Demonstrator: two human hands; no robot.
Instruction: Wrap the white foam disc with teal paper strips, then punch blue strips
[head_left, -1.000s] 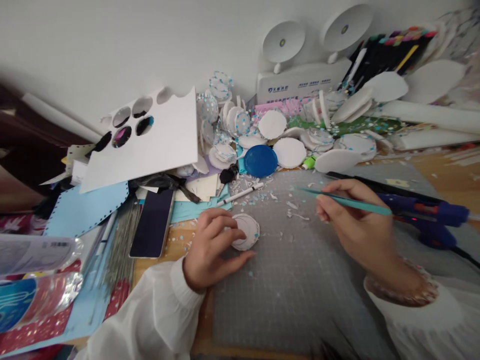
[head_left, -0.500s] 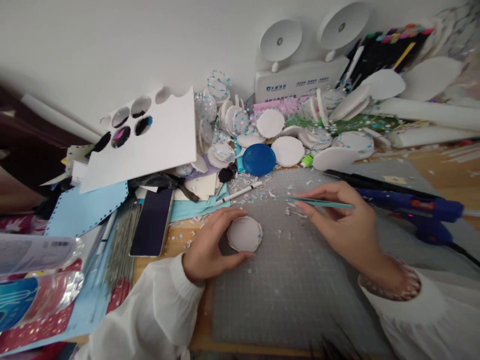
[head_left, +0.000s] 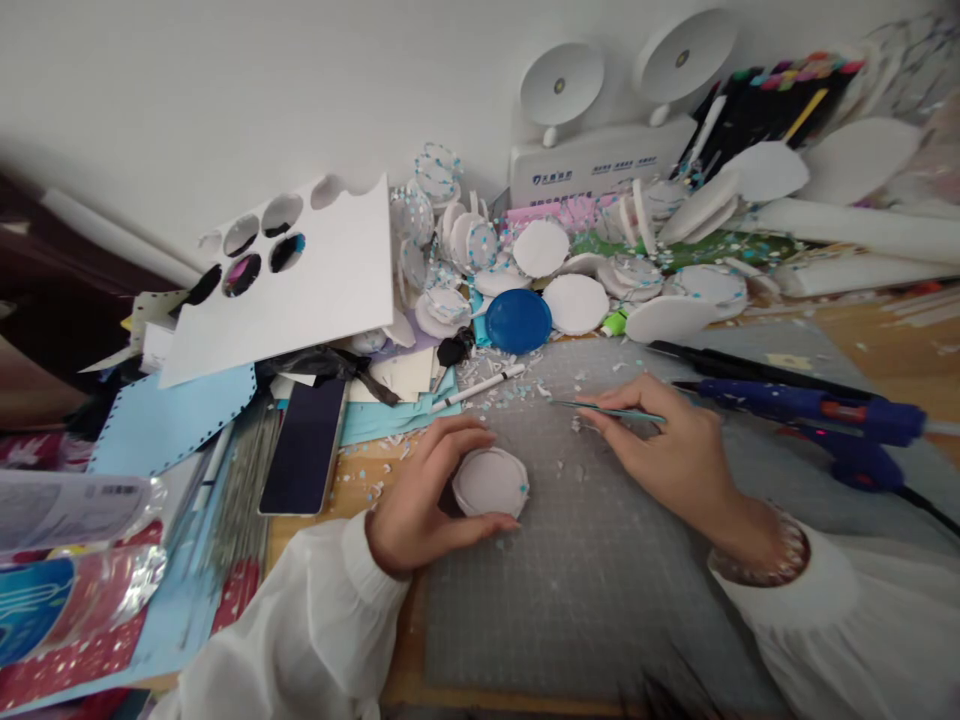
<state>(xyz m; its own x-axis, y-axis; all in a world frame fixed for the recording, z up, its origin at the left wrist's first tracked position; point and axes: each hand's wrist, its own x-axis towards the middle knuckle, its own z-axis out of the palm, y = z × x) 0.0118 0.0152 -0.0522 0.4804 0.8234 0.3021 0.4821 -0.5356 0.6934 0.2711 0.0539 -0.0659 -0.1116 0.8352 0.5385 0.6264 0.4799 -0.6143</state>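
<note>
My left hand (head_left: 442, 495) curls around the left side of a white foam disc (head_left: 491, 482), thumb below and fingers above. A thin wire-like strand runs along the disc's rim, with a small blue piece at its right edge. The disc rests on a grey cutting mat (head_left: 600, 600). Pinched in my right hand (head_left: 667, 450) is a pair of teal tweezers (head_left: 619, 411). Their tips point left, above small white and blue scraps (head_left: 544, 391) on the mat. Whether the tips hold a scrap is too small to tell.
A blue glue gun (head_left: 817, 405) lies at the right with its cord. Behind the mat are a blue lid (head_left: 518, 321), a white pen (head_left: 478, 388) and several white discs (head_left: 576, 303). A phone (head_left: 304, 447) and a perforated white board (head_left: 330, 290) are at the left.
My right hand has moved left with the tweezers, bringing the tips nearer the scraps by the pen. My left hand and the disc have shifted slightly toward me.
</note>
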